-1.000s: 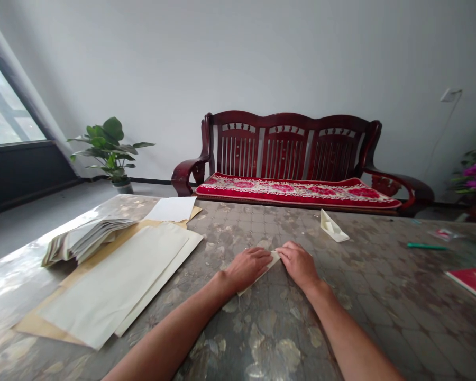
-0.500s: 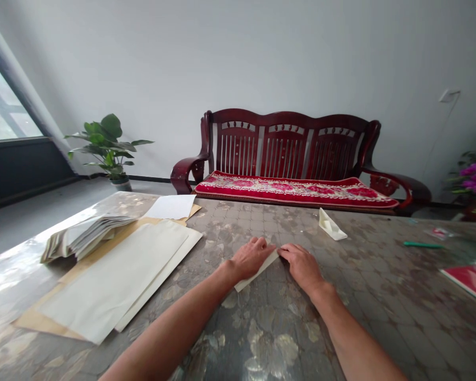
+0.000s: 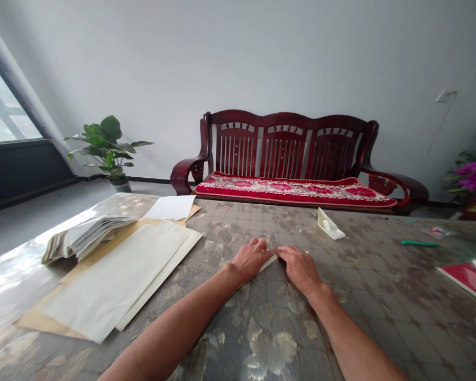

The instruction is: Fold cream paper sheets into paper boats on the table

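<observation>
Between my hands, a small piece of folded cream paper (image 3: 268,263) lies against the tabletop, mostly covered by my fingers. My left hand (image 3: 252,260) is closed over its left part, pressing it down. With fingers bunched together, my right hand (image 3: 300,267) pinches and presses the paper's other end, and a sliver of it shows past the knuckles. A folded paper boat (image 3: 330,226) stands on the table beyond my right hand, apart from it.
Large cream sheets (image 3: 115,280) lie on brown paper at the left, beside a thick stack of folded paper (image 3: 87,236) and a white sheet (image 3: 170,207). Toward the right are a green pen (image 3: 419,243) and a red booklet (image 3: 466,280). A wooden bench (image 3: 283,151) stands behind the table.
My left hand has shifted slightly over the folded paper and covers more of its near end. My right hand stays close by, its fingers spread further along the paper.
</observation>
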Tool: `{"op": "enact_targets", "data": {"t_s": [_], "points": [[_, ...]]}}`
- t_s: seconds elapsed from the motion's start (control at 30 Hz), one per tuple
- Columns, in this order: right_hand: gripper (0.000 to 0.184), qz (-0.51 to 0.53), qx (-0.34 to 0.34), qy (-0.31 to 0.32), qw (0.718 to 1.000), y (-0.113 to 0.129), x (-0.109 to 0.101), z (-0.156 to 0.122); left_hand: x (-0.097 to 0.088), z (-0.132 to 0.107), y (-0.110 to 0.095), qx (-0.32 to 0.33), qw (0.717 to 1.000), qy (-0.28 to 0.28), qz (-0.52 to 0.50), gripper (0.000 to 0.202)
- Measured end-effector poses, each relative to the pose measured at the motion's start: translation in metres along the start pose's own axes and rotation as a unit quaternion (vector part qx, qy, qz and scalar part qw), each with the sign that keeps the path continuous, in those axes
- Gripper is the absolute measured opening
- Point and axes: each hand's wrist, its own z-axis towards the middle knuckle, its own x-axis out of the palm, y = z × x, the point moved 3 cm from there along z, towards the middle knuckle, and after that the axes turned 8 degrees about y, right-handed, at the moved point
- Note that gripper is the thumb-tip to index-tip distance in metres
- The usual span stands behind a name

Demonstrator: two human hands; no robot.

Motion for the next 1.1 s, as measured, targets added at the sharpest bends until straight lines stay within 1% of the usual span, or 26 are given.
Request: {"op": "enact_targets", "data": {"t_s": [0.27, 0.37, 0.43, 0.57, 0.7, 0.77, 0.83, 0.97, 1.1], "points": [[0.04, -0.001, 0.044, -0.007, 0.999, -0.004, 0.0, 0.0, -0.001, -0.001, 0.001, 0.009, 1.0, 0.003, 0.021, 0.036], [0.037, -0.002, 0.072, -0.005, 0.997, -0.009, -0.001, -0.001, -0.006, -0.001, 0.002, 0.01, 1.0, 0.011, 0.021, 0.03], [0.035, -0.006, 0.083, -0.004, 0.996, -0.013, -0.001, -0.001, -0.012, 0.003, 0.003, 0.009, 1.0, 0.02, -0.007, 0.025], [0.03, -0.023, 0.086, -0.005, 0.996, -0.016, 0.0, -0.002, -0.02, 0.021, 0.005, -0.029, 0.993, 0.047, -0.105, 0.022], [0.031, -0.023, 0.091, -0.017, 0.995, -0.017, 0.001, -0.001, -0.02, 0.042, 0.006, -0.074, 0.987, 0.063, -0.125, 0.01], [0.033, -0.018, 0.084, -0.024, 0.996, -0.017, 0.001, -0.001, -0.018, 0.049, 0.007, -0.091, 0.984, 0.074, -0.134, 0.008], [0.034, -0.013, 0.079, -0.034, 0.996, -0.017, 0.001, 0.0, -0.016, 0.053, 0.008, -0.107, 0.98, 0.085, -0.144, 0.012], [0.035, -0.007, 0.071, -0.049, 0.996, -0.017, 0.002, 0.001, -0.013, 0.057, 0.009, -0.142, 0.971, 0.105, -0.16, 0.027], [0.037, 0.007, 0.062, -0.052, 0.997, -0.019, 0.003, 0.002, -0.008, 0.057, 0.007, -0.164, 0.966, 0.112, -0.167, 0.02]]}}
